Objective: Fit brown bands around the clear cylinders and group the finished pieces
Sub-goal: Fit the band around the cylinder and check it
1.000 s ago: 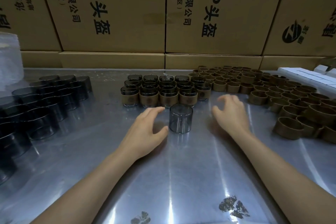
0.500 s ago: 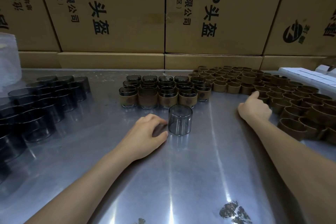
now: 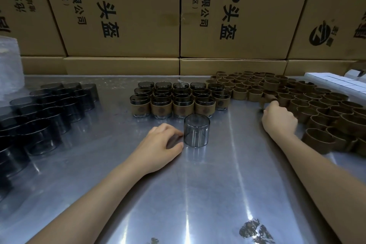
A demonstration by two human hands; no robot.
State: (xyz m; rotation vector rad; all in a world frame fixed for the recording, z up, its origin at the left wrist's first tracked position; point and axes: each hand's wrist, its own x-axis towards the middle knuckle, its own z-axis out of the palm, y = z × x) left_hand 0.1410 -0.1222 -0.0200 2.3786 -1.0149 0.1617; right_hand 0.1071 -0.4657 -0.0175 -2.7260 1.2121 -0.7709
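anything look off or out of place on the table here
Nothing looks damaged or spilled. The lone clear cylinder stands upright beside the left hand, with no band on it. The only oddity is dark blotches on the metal table at the near edge; whether stains or reflections I cannot tell.

The cardboard cartons [image 3: 122, 12] stacked behind the table carry black print: "科技有限公司", "(西区)" and large "-P头盔", the leading characters cut off. The right-hand carton [image 3: 334, 12] bears a round striped logo whose small characters are unreadable.
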